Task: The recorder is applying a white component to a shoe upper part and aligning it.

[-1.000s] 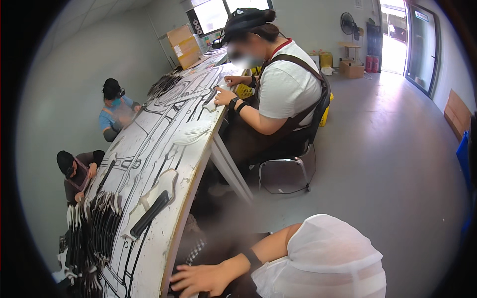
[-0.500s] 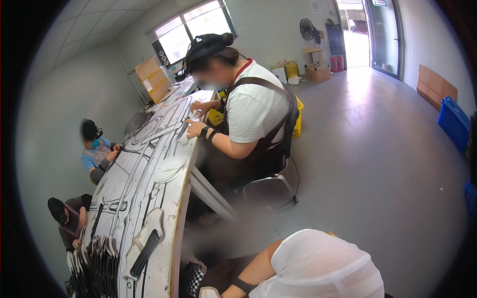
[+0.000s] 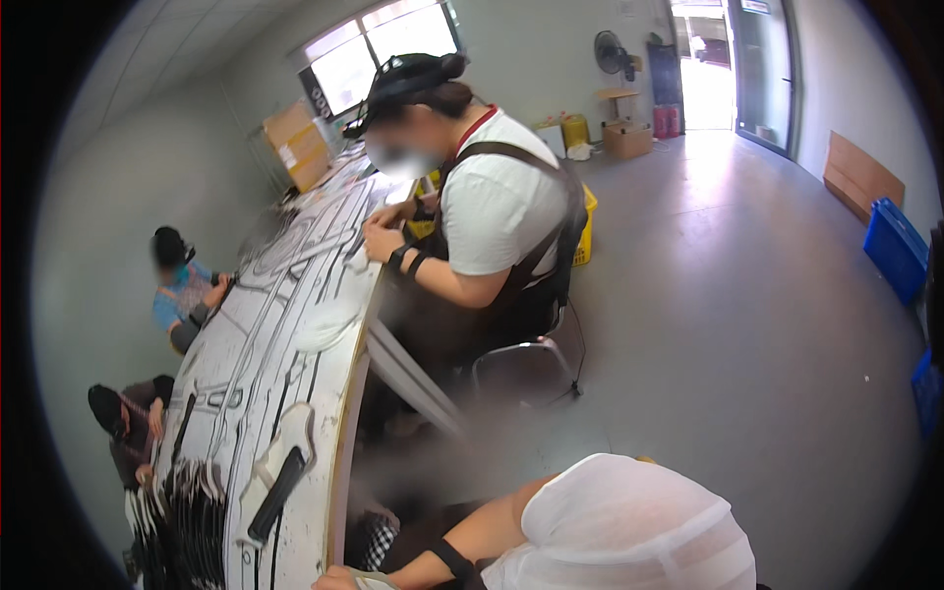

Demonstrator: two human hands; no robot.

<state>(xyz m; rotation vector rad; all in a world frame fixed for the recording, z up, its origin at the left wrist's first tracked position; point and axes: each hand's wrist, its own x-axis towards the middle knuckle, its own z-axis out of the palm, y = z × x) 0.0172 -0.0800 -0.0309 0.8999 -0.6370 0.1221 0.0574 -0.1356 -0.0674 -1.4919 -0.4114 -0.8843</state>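
Grip: right hand [image 3: 337,579] at seven o'clock, beside a pale piece [image 3: 376,582]; frame cuts both, so finger gap and hold can't be told. Left hand unseen. Judged best: light, even pressure, clear of table edge [image 3: 343,462]. Beyond, half past seven: black-handled white piece [image 3: 279,482].

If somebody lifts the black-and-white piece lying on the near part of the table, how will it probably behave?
The black-and-white piece is probably stiff: its black bar looks straight. Rolling seems unlikely, since it lies flat on the table. It may lift unevenly, because its outline is irregular.
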